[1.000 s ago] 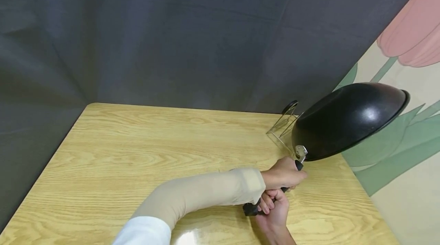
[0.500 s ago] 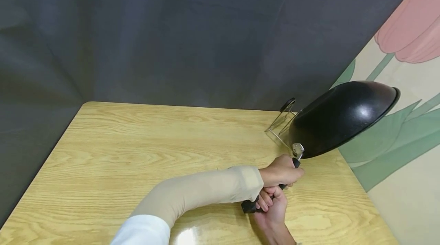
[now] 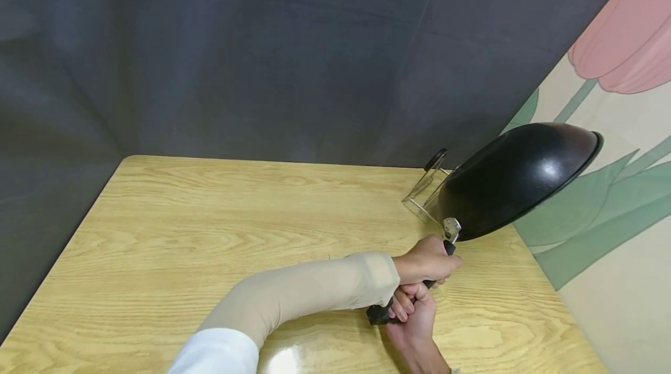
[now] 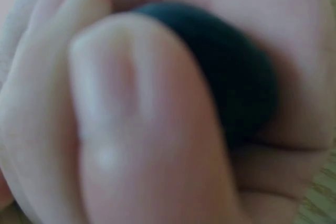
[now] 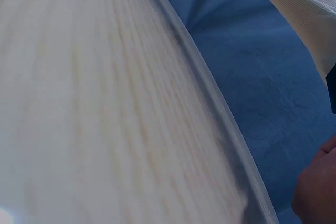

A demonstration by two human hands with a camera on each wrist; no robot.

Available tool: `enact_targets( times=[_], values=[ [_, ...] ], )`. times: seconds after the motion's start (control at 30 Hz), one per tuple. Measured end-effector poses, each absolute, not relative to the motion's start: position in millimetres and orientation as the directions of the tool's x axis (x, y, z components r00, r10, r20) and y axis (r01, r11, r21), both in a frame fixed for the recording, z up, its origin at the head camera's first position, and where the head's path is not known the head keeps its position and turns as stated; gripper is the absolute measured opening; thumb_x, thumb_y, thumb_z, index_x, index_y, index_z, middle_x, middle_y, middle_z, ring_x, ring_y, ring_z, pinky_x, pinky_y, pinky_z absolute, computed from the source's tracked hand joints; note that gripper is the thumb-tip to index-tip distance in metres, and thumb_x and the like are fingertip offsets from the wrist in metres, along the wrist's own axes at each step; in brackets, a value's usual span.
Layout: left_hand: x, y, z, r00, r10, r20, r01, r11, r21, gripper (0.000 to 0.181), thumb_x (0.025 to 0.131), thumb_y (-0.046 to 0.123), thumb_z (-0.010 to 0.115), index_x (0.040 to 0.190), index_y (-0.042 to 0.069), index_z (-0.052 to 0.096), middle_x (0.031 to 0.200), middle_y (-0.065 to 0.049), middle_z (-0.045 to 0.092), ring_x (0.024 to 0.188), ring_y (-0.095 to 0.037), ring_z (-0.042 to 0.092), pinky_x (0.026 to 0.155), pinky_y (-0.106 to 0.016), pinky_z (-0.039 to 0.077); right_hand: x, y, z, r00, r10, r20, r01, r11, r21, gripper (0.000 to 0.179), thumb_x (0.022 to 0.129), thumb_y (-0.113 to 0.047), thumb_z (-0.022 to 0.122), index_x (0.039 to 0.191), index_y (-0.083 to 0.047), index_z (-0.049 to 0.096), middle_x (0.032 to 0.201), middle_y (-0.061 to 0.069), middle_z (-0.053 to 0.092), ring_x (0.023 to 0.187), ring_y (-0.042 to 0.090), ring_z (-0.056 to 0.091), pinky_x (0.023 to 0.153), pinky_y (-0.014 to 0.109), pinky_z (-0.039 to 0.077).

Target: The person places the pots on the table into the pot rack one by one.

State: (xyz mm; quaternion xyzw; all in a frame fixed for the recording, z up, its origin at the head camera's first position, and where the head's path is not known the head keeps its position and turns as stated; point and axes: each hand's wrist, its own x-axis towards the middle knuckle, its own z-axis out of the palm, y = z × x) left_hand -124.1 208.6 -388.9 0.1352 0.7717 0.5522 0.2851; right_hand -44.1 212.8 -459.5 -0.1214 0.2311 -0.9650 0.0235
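A black wok [image 3: 524, 179] leans on its side at the right in the head view, its rounded underside facing up and toward me. My left hand [image 3: 428, 258] grips its black handle [image 3: 449, 247] just below the metal bracket [image 3: 452, 229]. Lower down, my right hand [image 3: 416, 310] curls round the same handle, with the block-like end [image 3: 377, 314] sticking out to the left. In the left wrist view, a thumb [image 4: 152, 124] lies across the dark handle [image 4: 236, 82]. At the right wrist view's edge, part of a hand [image 5: 316, 190] shows.
Behind the wok stands a wire rack [image 3: 419, 205] with a black top piece [image 3: 436, 159], partly hidden. The wood-grain table [image 3: 209, 217] runs back to a dark grey curtain [image 3: 283, 59]. A painted wall [image 3: 624, 251] rises at the right.
The head view has shifted slightly, so wok, hands and table all sit a little further left. Both hands keep their grip, and the wok's tilt looks the same.
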Motion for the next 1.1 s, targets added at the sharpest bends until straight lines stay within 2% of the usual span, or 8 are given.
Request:
enact_targets(
  times=[0.3, 0.7, 1.1],
  values=[
    [-125.6, 210.1, -390.4, -0.793, 0.535, -0.292, -0.107, 0.349, 0.931, 0.045, 0.087, 0.01, 0.064, 0.047, 0.012, 0.042, 0.04, 0.001, 0.041, 0.032, -0.01, 0.037, 0.035, -0.021, 0.027, -43.9, 214.4, -458.9, -0.987, -0.059, 0.152, -0.027, -0.86, -0.51, 0.037, 0.088, -0.005, 0.043, 0.064, -0.012, 0.015, 0.051, -0.004, 0.012, 0.045, 0.011, 0.013, 0.051, 0.024, 0.004],
    [-128.7, 210.1, -392.7, -0.793, 0.532, -0.297, -0.091, 0.378, 0.921, 0.047, 0.087, 0.013, 0.066, 0.045, 0.011, 0.046, 0.04, 0.001, 0.044, 0.033, -0.011, 0.039, 0.037, -0.022, 0.029, -45.9, 216.3, -458.2, -0.987, -0.089, 0.131, 0.011, -0.863, -0.506, 0.038, 0.087, -0.007, 0.046, 0.067, -0.012, 0.015, 0.053, -0.004, 0.01, 0.046, 0.01, 0.012, 0.053, 0.024, 0.004],
    [-130.4, 211.0, -392.2, -0.784, 0.546, -0.294, -0.108, 0.347, 0.932, 0.047, 0.089, 0.014, 0.066, 0.047, 0.01, 0.046, 0.041, 0.001, 0.043, 0.036, -0.01, 0.041, 0.039, -0.021, 0.029, -48.1, 220.0, -457.4, -0.993, -0.071, 0.093, 0.009, -0.843, -0.539, 0.034, 0.088, -0.006, 0.041, 0.067, -0.012, 0.015, 0.054, -0.004, 0.01, 0.047, 0.01, 0.013, 0.053, 0.024, 0.006]
  ],
)
